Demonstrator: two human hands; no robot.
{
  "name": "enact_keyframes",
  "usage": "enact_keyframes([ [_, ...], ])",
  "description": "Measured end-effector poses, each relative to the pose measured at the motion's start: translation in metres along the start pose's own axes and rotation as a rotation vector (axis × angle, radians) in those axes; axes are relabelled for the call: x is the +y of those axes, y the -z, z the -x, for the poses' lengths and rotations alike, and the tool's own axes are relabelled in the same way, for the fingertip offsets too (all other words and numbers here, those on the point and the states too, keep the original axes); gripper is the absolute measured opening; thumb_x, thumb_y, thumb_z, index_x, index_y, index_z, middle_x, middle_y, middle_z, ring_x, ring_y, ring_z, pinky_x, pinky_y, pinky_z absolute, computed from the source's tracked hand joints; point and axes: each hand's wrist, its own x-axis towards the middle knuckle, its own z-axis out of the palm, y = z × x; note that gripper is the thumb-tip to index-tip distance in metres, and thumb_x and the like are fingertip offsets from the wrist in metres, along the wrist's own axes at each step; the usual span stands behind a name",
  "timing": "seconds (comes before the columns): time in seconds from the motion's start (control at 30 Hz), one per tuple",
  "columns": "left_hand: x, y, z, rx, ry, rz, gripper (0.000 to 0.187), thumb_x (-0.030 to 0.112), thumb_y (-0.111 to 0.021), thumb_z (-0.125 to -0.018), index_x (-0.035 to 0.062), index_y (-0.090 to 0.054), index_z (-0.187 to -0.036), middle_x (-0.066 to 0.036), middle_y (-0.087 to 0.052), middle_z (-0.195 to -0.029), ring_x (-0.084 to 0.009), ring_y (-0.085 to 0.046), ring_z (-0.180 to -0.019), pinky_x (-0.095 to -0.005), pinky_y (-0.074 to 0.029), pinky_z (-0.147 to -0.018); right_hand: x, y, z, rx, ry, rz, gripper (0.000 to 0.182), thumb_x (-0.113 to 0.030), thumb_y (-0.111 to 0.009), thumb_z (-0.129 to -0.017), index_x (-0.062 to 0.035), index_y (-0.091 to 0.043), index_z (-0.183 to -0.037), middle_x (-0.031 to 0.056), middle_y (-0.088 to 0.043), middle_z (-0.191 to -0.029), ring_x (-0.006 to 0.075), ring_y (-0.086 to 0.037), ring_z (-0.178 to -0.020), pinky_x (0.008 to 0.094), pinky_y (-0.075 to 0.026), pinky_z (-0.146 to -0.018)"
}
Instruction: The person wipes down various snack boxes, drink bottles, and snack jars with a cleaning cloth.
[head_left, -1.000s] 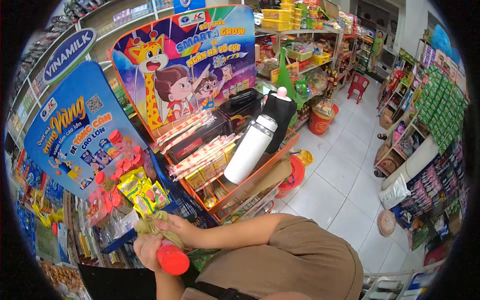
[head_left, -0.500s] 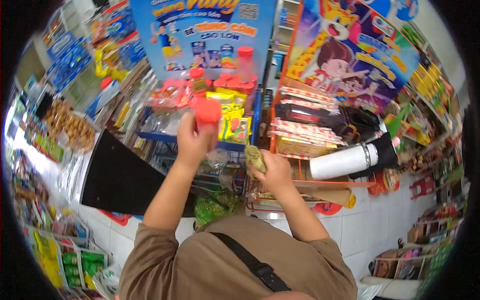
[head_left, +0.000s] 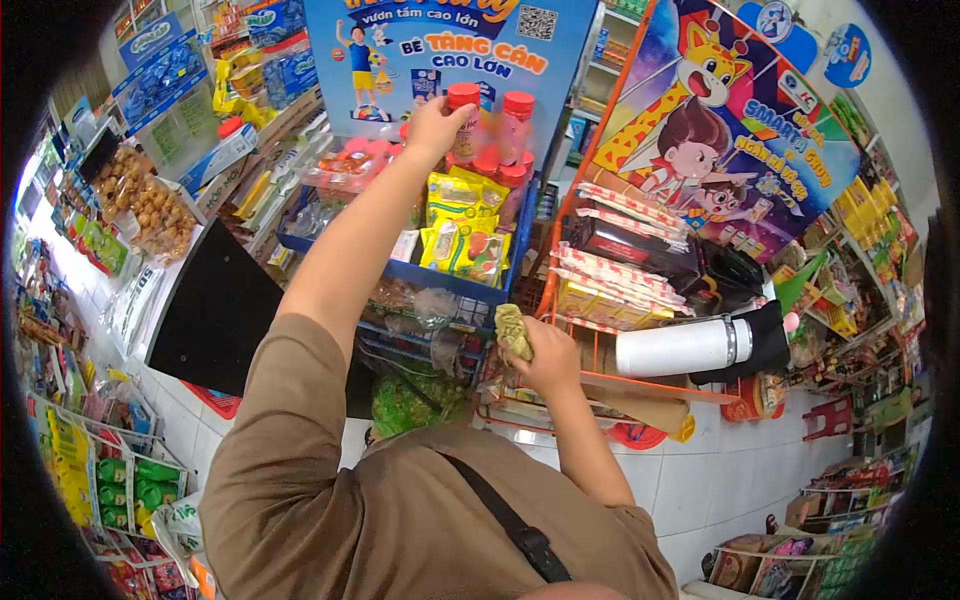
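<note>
My left hand [head_left: 435, 130] reaches forward to the back of the blue display rack, its fingers closed around a pink jar [head_left: 464, 140] with a red lid. That jar is upright beside another red-lidded jar [head_left: 515, 128], among several similar ones. Yellow packets [head_left: 466, 240] lie in the rack below my left forearm. In front of the rack's right corner, my right hand [head_left: 552, 358] is closed on a crumpled yellow-green cloth [head_left: 513, 333], which bunches out from the fingers.
The blue rack's front rim [head_left: 400, 272] lies ahead of me. To the right, an orange-framed shelf [head_left: 640, 385] holds red-and-white boxes [head_left: 620, 275] and a white tumbler [head_left: 680, 345]. A black panel [head_left: 215, 310] stands at left. A green bag [head_left: 415, 400] sits low ahead.
My left hand has moved forward and up with the red-lidded jar, from above the yellow packets to the back of the rack. My right hand keeps hold of the cloth, slightly lower in view.
</note>
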Motion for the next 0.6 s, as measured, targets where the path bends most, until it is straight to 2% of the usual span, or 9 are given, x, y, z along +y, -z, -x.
enact_keyframes([
  [0.1,0.004,-0.012,-0.008,-0.003,-0.011,-0.249,0.045,0.038,-0.064,-0.075,0.0022,-0.060,-0.103,-0.016,-0.064,-0.095,-0.0285,-0.061,-0.086,-0.0369,-0.046,-0.075,0.001,0.000,0.001,-0.046,-0.023,0.030,0.044,-0.031,-0.071,-0.068,-0.0047,-0.055,-0.100,0.0135,-0.062,-0.085,0.0295,-0.060,-0.080,0.0372,-0.048,-0.069],
  [0.2,-0.014,-0.025,-0.021,0.015,-0.051,-0.217,0.048,0.038,-0.065,-0.075,0.0026,-0.058,-0.106,-0.017,-0.063,-0.097,-0.0305,-0.060,-0.088,-0.0382,-0.046,-0.077,-0.001,0.000,0.000,-0.064,-0.032,0.052,0.047,-0.030,-0.071,-0.067,-0.0046,-0.054,-0.102,0.0125,-0.061,-0.086,0.0273,-0.060,-0.080,0.0367,-0.047,-0.070],
  [0.3,-0.003,-0.031,-0.017,0.095,0.032,-0.383,0.052,0.038,-0.066,-0.073,0.0039,-0.055,-0.111,-0.018,-0.059,-0.104,-0.0337,-0.056,-0.094,-0.0396,-0.044,-0.080,-0.002,0.000,0.000,-0.052,-0.013,0.081,0.047,-0.029,-0.072,-0.066,-0.0047,-0.054,-0.102,0.0113,-0.061,-0.085,0.0257,-0.060,-0.079,0.0361,-0.047,-0.068],
  [0.4,0.021,-0.029,-0.002,0.285,-0.308,-0.521,0.056,0.036,-0.067,-0.072,0.0048,-0.053,-0.116,-0.017,-0.052,-0.115,-0.0329,-0.051,-0.102,-0.0404,-0.040,-0.087,-0.005,0.002,0.000,-0.040,0.013,0.114,0.048,-0.027,-0.074,-0.063,-0.0048,-0.054,-0.101,0.0102,-0.061,-0.084,0.0245,-0.060,-0.077,0.0356,-0.047,-0.067],
  [0.5,0.051,-0.032,0.004,0.100,-0.565,-0.626,0.054,0.037,-0.068,-0.070,0.0072,-0.055,-0.113,-0.016,-0.048,-0.119,-0.0342,-0.046,-0.106,-0.0413,-0.037,-0.090,-0.005,0.003,-0.001,-0.033,0.030,0.117,0.050,-0.025,-0.075,-0.060,-0.0045,-0.054,-0.100,0.0099,-0.061,-0.083,0.0245,-0.060,-0.077,0.0352,-0.047,-0.066],
  [0.6,0.063,-0.043,0.009,0.071,-0.618,-0.811,0.043,0.034,-0.069,-0.069,0.0137,-0.059,-0.105,-0.014,-0.050,-0.107,-0.0324,-0.048,-0.099,-0.0417,-0.042,-0.084,-0.005,0.000,0.001,-0.012,0.037,0.124,0.049,-0.024,-0.075,-0.059,-0.0038,-0.055,-0.098,0.0100,-0.061,-0.083,0.0248,-0.060,-0.077,0.0350,-0.047,-0.066],
])
